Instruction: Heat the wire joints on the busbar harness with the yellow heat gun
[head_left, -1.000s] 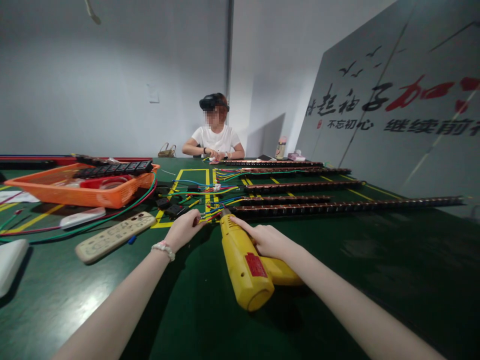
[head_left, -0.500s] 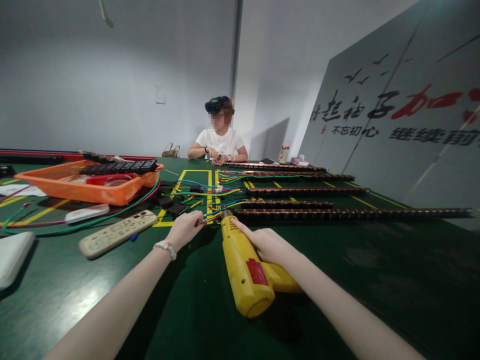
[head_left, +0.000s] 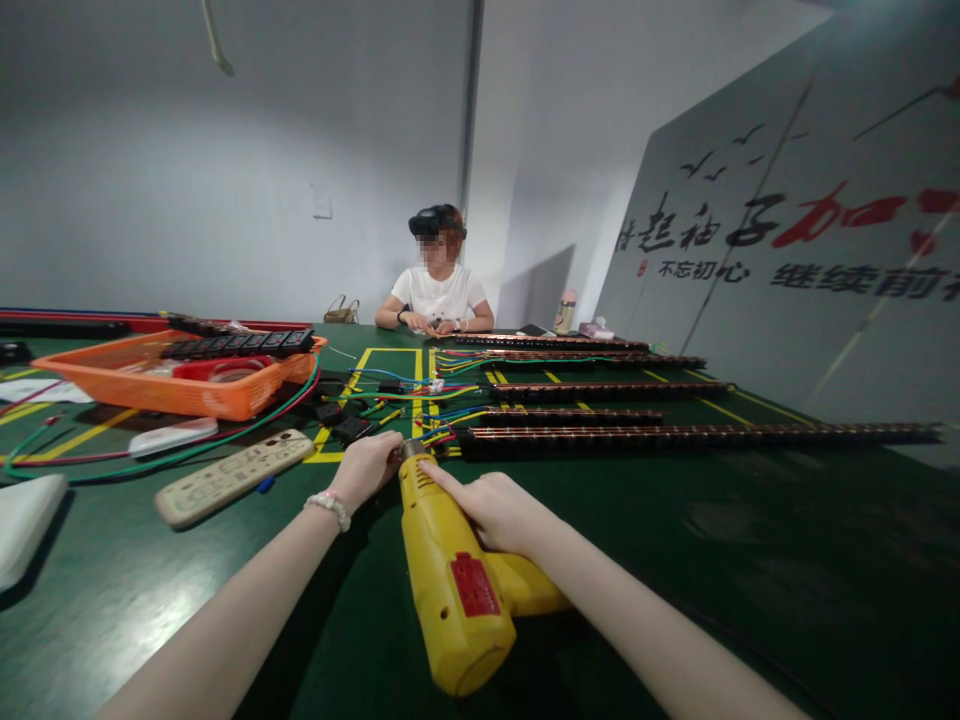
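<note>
1. Right hand (head_left: 491, 508) sits in the lower middle of the frame with its grip clenched round the chunky yellow plastic power screwdriver (head_left: 454, 580), index finger stretched along the top of the barrel. The tool points away, and its metal tip is right next to the left hand.
2. Left hand (head_left: 365, 466), white bead bracelet (head_left: 329, 503) on the wrist, is just left of the tool's tip. Fingers are curled in tight at the bundle of coloured wire ends (head_left: 431, 435); can't tell exactly what's pinched in there, the fingertips are hidden.
3. Those wires lead to the nearest long dark strip with copper contacts (head_left: 690, 436), which runs off to the right across the dark green surface (head_left: 750, 560). More strips like it lie behind it.
4. Left side of the frame: a beige power strip cover (head_left: 232, 475), near the left hand, and further back an orange plastic mesh tray (head_left: 172, 380).
5. Centre, far end of the surface: a person in a white T-shirt (head_left: 437, 293), with their own hands together on the surface.
</note>
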